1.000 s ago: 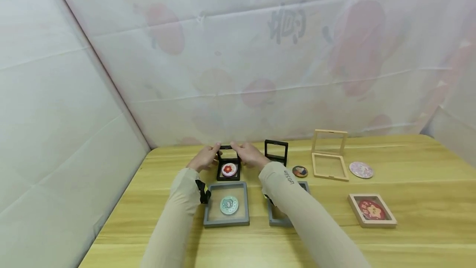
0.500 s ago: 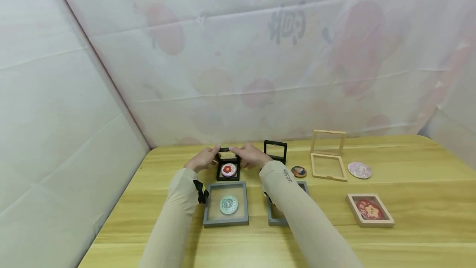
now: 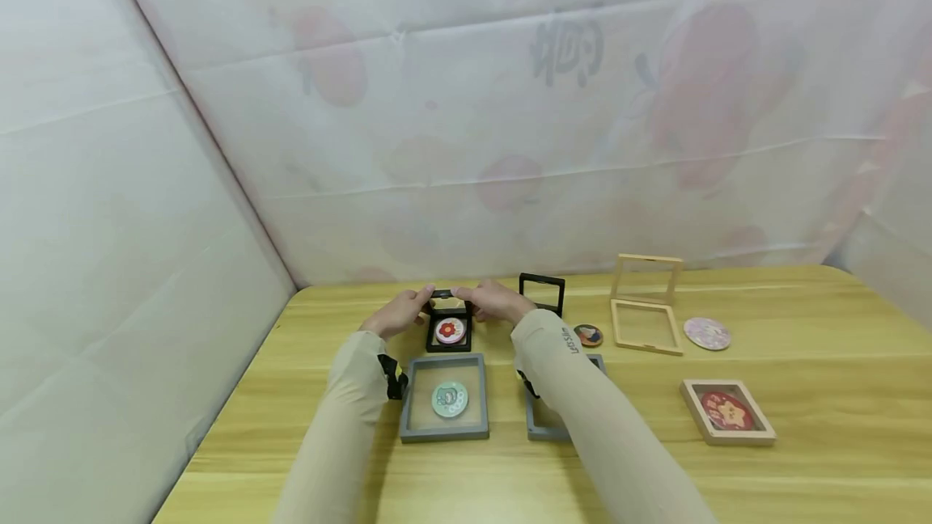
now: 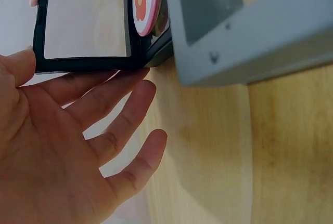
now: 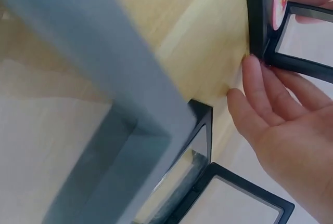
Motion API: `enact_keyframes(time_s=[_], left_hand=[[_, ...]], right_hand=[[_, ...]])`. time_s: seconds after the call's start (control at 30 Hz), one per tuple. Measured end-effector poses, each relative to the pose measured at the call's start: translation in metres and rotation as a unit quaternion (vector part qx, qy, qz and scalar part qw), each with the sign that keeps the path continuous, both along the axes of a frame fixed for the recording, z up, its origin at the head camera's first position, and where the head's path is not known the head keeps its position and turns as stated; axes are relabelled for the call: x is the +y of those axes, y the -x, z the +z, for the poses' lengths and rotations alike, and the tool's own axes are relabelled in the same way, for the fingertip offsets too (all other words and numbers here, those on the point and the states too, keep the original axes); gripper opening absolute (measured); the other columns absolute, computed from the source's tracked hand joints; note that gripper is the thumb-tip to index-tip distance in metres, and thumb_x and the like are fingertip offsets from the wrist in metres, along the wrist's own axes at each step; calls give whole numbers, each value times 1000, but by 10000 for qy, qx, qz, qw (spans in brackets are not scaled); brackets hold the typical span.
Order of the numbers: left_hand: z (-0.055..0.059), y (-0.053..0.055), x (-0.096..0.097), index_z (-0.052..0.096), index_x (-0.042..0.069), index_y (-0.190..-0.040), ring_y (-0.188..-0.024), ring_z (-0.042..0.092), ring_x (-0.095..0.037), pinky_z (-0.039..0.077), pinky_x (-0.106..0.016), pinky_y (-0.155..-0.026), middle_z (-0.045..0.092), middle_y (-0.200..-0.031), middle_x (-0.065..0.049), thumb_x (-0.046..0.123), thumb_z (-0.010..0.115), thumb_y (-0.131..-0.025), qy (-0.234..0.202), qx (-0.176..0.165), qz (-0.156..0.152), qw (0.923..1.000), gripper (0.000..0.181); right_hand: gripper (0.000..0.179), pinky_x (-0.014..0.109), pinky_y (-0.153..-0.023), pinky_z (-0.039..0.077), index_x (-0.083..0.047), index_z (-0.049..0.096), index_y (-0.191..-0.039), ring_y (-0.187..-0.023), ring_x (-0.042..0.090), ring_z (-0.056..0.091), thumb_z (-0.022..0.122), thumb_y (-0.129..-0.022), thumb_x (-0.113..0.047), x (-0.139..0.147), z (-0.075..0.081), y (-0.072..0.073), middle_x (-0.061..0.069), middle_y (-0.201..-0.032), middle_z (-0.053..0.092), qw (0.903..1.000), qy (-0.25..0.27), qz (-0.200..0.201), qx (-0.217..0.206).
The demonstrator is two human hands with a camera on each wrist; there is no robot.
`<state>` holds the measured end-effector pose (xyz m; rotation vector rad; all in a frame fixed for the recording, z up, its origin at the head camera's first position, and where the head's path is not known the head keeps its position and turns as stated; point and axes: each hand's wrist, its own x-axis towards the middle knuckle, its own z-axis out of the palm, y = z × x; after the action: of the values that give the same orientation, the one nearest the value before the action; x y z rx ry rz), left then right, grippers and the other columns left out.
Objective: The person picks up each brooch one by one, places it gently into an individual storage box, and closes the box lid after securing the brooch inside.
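Pinching the black lid (image 4: pixel 87 22), left hand (image 3: pixel 396 313) and right hand (image 3: pixel 497 302) were probably at closing step — even lowering was needed next.

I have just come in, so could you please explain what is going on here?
A person's left hand and right hand hold the raised lid of a small black frame, one at each side. A flower badge rests in the frame; the lid is not yet closed. Nearer the person lies a grey frame with a green badge.
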<state>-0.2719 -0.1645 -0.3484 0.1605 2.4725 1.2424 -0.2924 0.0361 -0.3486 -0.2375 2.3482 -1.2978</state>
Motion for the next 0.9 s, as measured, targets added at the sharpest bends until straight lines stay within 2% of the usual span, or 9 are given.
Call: enact_keyframes(time_s=[0.1,0.23,0.33,0.4,0.47,0.6,0.7,0.8,0.9], left_hand=[[1,1,-3,47,-14,-138,-124,53,-45,34,-57,-111,50,-141,-31,35,27,-113,-44,-24,-1,10000,59],[1,1,-6,49,-12,-140,-125,53,-44,31,-59,-113,48,-144,-32,36,28,-113,2,-54,-222,9997,59],[1,0,-9,50,-10,-141,-125,53,-45,29,-60,-114,48,-145,-31,36,29,-113,40,-10,-417,9991,59],[1,-1,-10,49,-10,-143,-126,53,-45,29,-60,-114,48,-145,-31,38,29,-113,59,-5,-514,9987,60],[0,-1,-13,47,-10,-145,-127,52,-45,29,-61,-114,48,-146,-31,38,30,-112,69,11,-586,9983,60],[0,1,-19,47,-10,-145,-129,50,-46,31,-60,-113,49,-145,-31,38,32,-112,252,112,-813,9963,59],[2,2,-23,46,-10,-146,-135,44,-47,31,-60,-113,46,-147,-31,39,34,-112,391,121,-945,9947,61],[4,3,-26,42,-8,-149,-141,36,-47,28,-60,-115,43,-150,-30,42,35,-111,431,34,-959,9945,64],[3,4,-27,42,-8,-149,-141,35,-47,27,-61,-115,42,-151,-30,42,35,-111,370,-13,-952,9948,63]], right_hand=[[51,45,-100,49,5,62,-106,-110,31,65,52,-104,-44,1,0,1,21,-133,59,9998,-167,67,116],[56,44,-101,47,7,66,-119,-108,26,64,54,-104,-45,3,0,0,17,-131,61,9995,-261,119,111],[58,37,-85,47,9,66,-123,-74,14,55,55,-104,-44,4,0,-2,7,-91,64,9996,-223,160,70],[55,35,-72,39,9,68,-115,-59,11,37,54,-105,-43,5,-1,-2,1,-68,48,9996,-170,227,74],[53,36,-70,33,8,67,-114,-56,13,25,53,-106,-42,5,-1,-3,1,-61,34,9994,-106,321,52],[55,39,-86,47,7,63,-131,-78,18,54,55,-105,-42,6,-2,-4,7,-88,62,9986,-198,450,176],[59,47,-101,46,7,59,-136,-110,27,61,57,-103,-42,7,-2,-4,16,-123,65,9982,-261,487,239],[60,48,-102,45,7,59,-137,-112,29,60,57,-103,-43,7,-2,-3,18,-125,64,9979,-252,528,279],[58,45,-94,46,7,61,-133,-97,25,57,56,-103,-43,7,-3,-2,17,-112,65,9974,-245,602,300]])
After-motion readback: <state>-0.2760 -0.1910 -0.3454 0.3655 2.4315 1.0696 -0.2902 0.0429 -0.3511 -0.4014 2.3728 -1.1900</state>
